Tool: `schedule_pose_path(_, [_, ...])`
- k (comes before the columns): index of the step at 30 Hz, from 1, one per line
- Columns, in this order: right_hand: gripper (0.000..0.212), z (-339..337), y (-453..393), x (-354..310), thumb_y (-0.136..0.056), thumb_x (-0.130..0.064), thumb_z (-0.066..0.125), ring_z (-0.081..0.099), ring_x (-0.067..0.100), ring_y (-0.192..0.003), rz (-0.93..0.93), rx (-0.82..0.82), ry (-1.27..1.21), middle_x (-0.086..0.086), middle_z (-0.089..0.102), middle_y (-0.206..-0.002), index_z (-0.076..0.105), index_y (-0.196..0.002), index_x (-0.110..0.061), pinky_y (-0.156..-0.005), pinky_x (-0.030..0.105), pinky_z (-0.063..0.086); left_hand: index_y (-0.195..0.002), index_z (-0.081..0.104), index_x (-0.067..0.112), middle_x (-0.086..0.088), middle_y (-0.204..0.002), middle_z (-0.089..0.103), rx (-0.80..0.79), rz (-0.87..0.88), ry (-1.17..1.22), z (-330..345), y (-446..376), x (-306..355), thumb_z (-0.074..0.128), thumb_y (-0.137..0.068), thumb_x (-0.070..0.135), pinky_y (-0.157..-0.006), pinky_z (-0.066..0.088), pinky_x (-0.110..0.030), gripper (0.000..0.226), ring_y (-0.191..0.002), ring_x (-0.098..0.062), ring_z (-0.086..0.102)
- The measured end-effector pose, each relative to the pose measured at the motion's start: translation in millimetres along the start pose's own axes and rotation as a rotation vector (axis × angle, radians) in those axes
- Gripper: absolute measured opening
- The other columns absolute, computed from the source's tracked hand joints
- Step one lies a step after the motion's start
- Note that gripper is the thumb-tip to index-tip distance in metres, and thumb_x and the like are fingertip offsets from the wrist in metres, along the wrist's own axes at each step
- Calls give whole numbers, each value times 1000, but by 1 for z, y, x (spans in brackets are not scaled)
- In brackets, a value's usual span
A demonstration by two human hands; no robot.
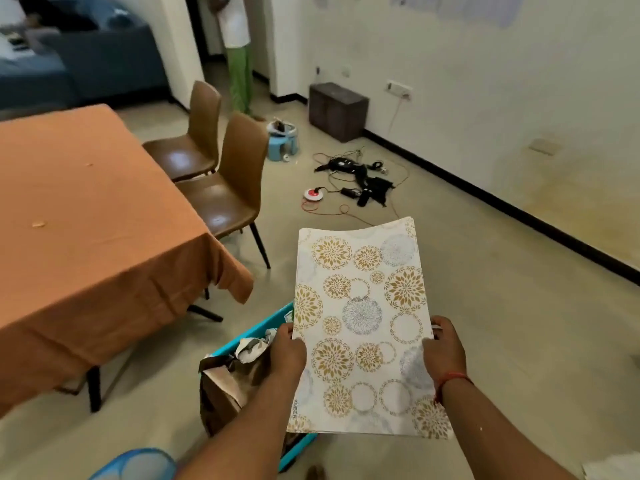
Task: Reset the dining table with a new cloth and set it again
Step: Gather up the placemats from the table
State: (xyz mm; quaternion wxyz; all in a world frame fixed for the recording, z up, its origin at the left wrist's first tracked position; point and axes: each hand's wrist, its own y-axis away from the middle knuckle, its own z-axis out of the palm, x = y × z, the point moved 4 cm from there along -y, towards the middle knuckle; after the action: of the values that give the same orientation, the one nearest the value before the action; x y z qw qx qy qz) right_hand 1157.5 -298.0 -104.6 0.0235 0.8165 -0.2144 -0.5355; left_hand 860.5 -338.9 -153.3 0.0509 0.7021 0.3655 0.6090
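Note:
I hold a stack of white placemats [363,306] printed with gold and grey flower circles, flat in front of me above the floor. My left hand [287,351] grips its left edge and my right hand [441,348] grips its right edge. The dining table [86,220] stands to the left, covered by an orange cloth that hangs over its near corner. A small crumb lies on the cloth [38,224].
A turquoise crate [270,320] with crumpled paper and a brown bag [228,386] sits on the floor under my arms. Two brown chairs [225,188] stand at the table's right side. Cables and chargers [360,178] lie on the floor ahead. A person stands in the far doorway [237,46].

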Motion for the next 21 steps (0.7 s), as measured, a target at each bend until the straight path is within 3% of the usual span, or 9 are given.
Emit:
schedule_pose_path(4, [43, 43, -64, -18, -89, 9, 38, 61, 23, -87, -14, -100, 88, 3, 63, -106, 58, -113, -21, -66, 30, 47, -114, 56, 15, -6, -111, 64, 87, -126, -35, 1, -31, -2, 47, -96, 4, -77, 48, -32, 23, -91, -23, 58])
schedule_pose_path(8, [43, 88, -111, -23, -88, 11, 37, 59, 27, -95, -29, -221, 179, 4, 61, -107, 58, -113, -18, -78, 35, 49, -133, 57, 15, -9, -130, 61, 145, -203, -73, -2, -53, -14, 44, -94, 5, -88, 47, -30, 42, -110, -30, 58])
schedule_pose_path(13, [42, 136, -154, -7, -89, 9, 38, 58, 26, -95, -44, -399, 292, 3, 60, -106, 57, -114, -17, -86, 39, 51, -112, 63, 20, -8, -117, 66, 212, -337, -25, 10, -56, -45, 47, -92, 11, -84, 54, -36, 27, -98, -27, 62])
schedule_pose_path(18, [42, 160, -182, 21, -89, 8, 37, 58, 27, -94, -18, -522, 337, 5, 60, -106, 55, -118, -17, -87, 39, 51, -109, 59, 19, -8, -110, 67, 267, -469, 100, 36, -52, -77, 45, -88, 15, -86, 57, -43, 25, -96, -28, 64])
schedule_pose_path(21, [42, 164, -202, 35, -90, 8, 38, 56, 25, -95, -13, -556, 358, 4, 60, -106, 55, -120, -15, -85, 34, 47, -107, 64, 15, -8, -104, 69, 293, -495, 180, 57, -51, -82, 45, -92, 10, -81, 58, -39, 25, -92, -27, 66])
